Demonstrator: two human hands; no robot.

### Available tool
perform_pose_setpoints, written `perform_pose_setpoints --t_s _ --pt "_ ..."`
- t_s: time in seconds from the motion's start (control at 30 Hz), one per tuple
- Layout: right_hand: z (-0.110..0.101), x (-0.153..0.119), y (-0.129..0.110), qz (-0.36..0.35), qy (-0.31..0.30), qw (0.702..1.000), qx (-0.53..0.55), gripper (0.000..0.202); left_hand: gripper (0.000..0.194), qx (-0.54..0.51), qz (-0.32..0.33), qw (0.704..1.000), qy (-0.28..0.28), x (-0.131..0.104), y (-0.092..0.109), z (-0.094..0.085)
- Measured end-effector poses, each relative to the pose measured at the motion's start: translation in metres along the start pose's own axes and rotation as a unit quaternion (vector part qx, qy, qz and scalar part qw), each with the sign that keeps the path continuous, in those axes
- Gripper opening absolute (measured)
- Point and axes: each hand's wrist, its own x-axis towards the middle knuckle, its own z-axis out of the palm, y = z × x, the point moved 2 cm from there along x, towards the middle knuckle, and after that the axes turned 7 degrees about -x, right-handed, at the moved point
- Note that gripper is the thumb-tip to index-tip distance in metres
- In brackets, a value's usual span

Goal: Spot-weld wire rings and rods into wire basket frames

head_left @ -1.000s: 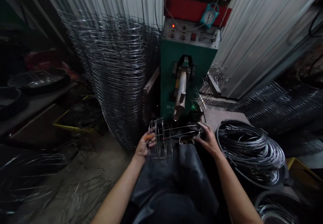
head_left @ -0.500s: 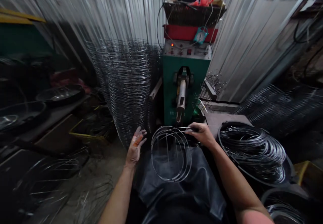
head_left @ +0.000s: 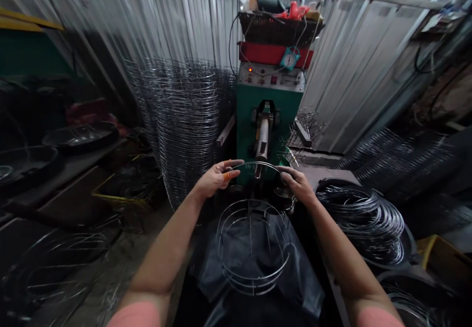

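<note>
My left hand, with orange wraps on its fingers, pinches the left end of the visible stretch of a curved wire. From the other side my right hand grips it, fingers closed. The wire arches between both hands, just in front of the machine's metal electrode arm. Below, a round wire frame of several hoops joined by thin straight wires lies over the dark apron on my lap. Whether the curved wire joins this frame, I cannot tell.
The green machine stands straight ahead, its red lamp lit. Tall stacks of wire hoops rise to its left. At right, a black tub holds many wire rings. A yellow crate sits on the left.
My left hand, open and apart before, has moved up and right and closed on the curved wire. My right hand's wire is now raised in an arch; the frame sits lower, nearer me.
</note>
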Motion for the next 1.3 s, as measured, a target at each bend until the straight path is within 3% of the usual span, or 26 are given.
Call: perform_pose_setpoints --t_s 0.1,0.23,0.4,0.57,0.7,0.83,0.93,1.13,1.3 --pt "0.015 -0.003 0.031 0.019 0.043 0.999 -0.013 0.04 0.047 -0.029 -0.074 0.997 -0.022 0.014 -0.016 -0.01" --pt "0.046 -0.012 0.071 0.029 0.048 0.996 -0.075 0.034 0.046 -0.035 -0.132 0.991 0.012 0.026 -0.054 -0.023" --pt "0.065 -0.017 0.093 0.014 0.016 0.984 -0.175 0.031 0.035 0.03 -0.122 0.99 0.069 0.032 -0.082 -0.03" --pt "0.069 -0.009 0.096 -0.003 0.0 0.978 -0.211 0.028 0.02 0.111 -0.049 0.99 0.067 0.039 -0.086 -0.03" --pt "0.075 0.001 0.099 -0.002 -0.032 0.982 -0.185 0.025 0.014 0.213 0.029 0.975 0.065 0.045 -0.088 -0.032" --pt "0.08 0.007 0.102 -0.006 -0.034 0.986 -0.166 0.027 0.019 0.251 0.085 0.962 0.064 0.05 -0.089 -0.035" --pt "0.081 0.009 0.106 -0.013 -0.037 0.981 -0.189 0.027 0.029 0.255 0.078 0.963 0.027 0.056 -0.09 -0.034" --pt "0.076 0.012 0.11 0.008 -0.058 0.947 -0.317 0.031 0.036 0.243 0.061 0.968 0.009 0.073 -0.091 -0.03" --pt "0.077 0.016 0.098 0.037 -0.111 0.897 -0.426 0.038 0.041 0.337 0.108 0.935 -0.007 0.078 -0.093 -0.034"
